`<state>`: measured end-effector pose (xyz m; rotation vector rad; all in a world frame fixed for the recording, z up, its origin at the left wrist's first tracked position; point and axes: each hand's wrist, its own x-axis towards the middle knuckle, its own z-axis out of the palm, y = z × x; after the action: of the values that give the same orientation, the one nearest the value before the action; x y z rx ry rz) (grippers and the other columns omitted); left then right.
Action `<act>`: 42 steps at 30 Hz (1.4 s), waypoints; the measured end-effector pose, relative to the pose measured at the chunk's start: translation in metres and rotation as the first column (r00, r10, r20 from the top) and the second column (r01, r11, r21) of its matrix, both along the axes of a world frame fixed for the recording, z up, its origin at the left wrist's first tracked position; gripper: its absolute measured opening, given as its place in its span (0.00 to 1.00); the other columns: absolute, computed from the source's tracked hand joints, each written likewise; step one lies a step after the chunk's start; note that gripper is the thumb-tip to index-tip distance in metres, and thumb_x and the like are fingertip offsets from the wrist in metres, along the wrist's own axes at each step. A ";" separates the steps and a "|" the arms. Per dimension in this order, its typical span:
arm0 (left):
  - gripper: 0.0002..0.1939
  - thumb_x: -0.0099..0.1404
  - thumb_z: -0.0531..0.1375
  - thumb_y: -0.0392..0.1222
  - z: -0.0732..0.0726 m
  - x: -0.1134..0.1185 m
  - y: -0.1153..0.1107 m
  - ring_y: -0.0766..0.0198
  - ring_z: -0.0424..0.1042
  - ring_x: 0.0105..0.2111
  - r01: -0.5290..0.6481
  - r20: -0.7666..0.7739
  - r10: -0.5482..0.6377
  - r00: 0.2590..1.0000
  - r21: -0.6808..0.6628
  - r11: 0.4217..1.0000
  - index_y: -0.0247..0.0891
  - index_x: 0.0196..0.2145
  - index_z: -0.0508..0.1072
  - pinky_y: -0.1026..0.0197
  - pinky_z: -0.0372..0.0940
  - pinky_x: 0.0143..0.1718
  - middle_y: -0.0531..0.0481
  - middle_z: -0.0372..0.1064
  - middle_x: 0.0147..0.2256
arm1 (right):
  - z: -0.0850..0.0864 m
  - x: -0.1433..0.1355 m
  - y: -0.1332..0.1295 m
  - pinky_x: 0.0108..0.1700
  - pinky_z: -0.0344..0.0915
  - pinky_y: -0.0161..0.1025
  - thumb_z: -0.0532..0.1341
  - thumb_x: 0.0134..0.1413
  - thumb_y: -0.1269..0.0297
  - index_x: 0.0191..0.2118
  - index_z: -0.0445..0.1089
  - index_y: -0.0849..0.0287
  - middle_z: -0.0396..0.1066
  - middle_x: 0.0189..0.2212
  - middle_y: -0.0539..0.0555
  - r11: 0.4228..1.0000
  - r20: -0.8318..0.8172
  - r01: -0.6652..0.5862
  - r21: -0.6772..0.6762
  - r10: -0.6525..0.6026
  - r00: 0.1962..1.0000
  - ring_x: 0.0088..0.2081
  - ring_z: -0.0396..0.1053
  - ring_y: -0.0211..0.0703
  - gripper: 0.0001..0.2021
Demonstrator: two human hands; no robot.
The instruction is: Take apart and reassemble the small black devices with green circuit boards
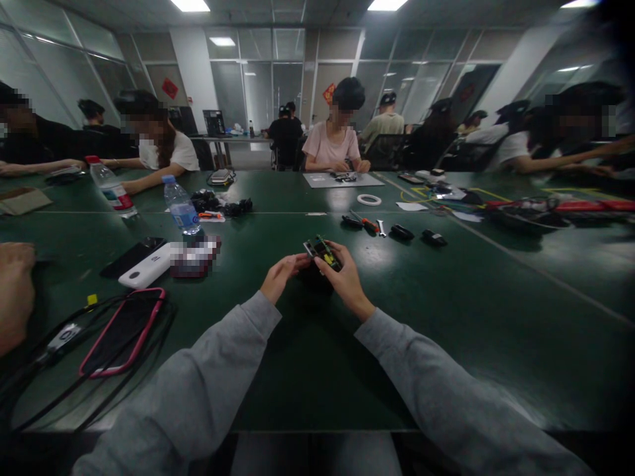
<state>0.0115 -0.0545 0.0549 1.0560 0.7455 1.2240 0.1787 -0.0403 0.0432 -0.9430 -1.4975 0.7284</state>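
Note:
A small green circuit board assembly (pixel 325 254) with a yellow part is held just above the green table (pixel 317 370), near its middle. My right hand (pixel 346 277) grips its right side, with the thumb across the front. On the left side, the fingertips of my left hand (pixel 282 274) are closed against the assembly's edge. Beyond my hands lie a black piece (pixel 352 222), an orange-handled screwdriver (pixel 370 225), a small wrench (pixel 381 228) and two more black pieces (pixel 401 231).
Bottles (pixel 181 206), a white power bank (pixel 149 266) and a pink-edged phone (pixel 123 332) with cables lie left. Another person's hand (pixel 16 291) rests at the left edge. A white ring (pixel 369 199) lies farther back; people sit around the table.

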 end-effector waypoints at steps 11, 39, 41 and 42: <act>0.10 0.62 0.56 0.41 0.002 -0.009 0.003 0.64 0.71 0.35 -0.170 -0.085 0.177 0.981 0.085 0.982 0.36 0.37 0.75 0.65 0.59 0.39 0.45 0.75 0.34 | 0.002 0.008 0.003 0.54 0.60 0.43 0.62 0.52 0.60 0.55 0.57 0.58 0.63 0.49 0.57 0.988 0.221 0.080 0.130 -0.107 0.969 0.50 0.63 0.46 0.25; 0.16 0.64 0.52 0.48 -0.013 -0.028 0.022 0.67 0.70 0.27 -0.230 -0.205 0.271 0.941 0.204 0.952 0.33 0.40 0.71 0.62 0.63 0.31 0.45 0.72 0.32 | 0.003 0.067 0.021 0.53 0.61 0.47 0.62 0.53 0.59 0.58 0.57 0.54 0.62 0.52 0.55 0.980 0.667 -0.116 0.165 -0.024 0.745 0.51 0.63 0.49 0.27; 0.16 0.65 0.52 0.47 -0.013 -0.029 0.022 0.67 0.70 0.27 -0.227 -0.199 0.265 0.944 0.193 0.955 0.32 0.40 0.70 0.62 0.63 0.31 0.45 0.72 0.32 | 0.000 0.092 0.025 0.52 0.61 0.48 0.62 0.53 0.58 0.58 0.56 0.54 0.62 0.52 0.56 0.982 0.690 -0.063 0.176 -0.078 0.719 0.51 0.63 0.50 0.28; 0.16 0.65 0.52 0.47 -0.013 -0.029 0.022 0.67 0.70 0.26 -0.228 -0.195 0.264 0.945 0.189 0.955 0.32 0.40 0.70 0.62 0.63 0.31 0.45 0.72 0.32 | -0.002 0.110 0.029 0.52 0.61 0.48 0.62 0.53 0.58 0.59 0.56 0.55 0.62 0.52 0.57 0.982 0.701 -0.039 0.187 -0.106 0.705 0.51 0.63 0.51 0.29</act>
<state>-0.0175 -0.0325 0.0418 1.2759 0.9829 1.4163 0.2886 -0.0116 0.0410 -1.1701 -2.1745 0.1587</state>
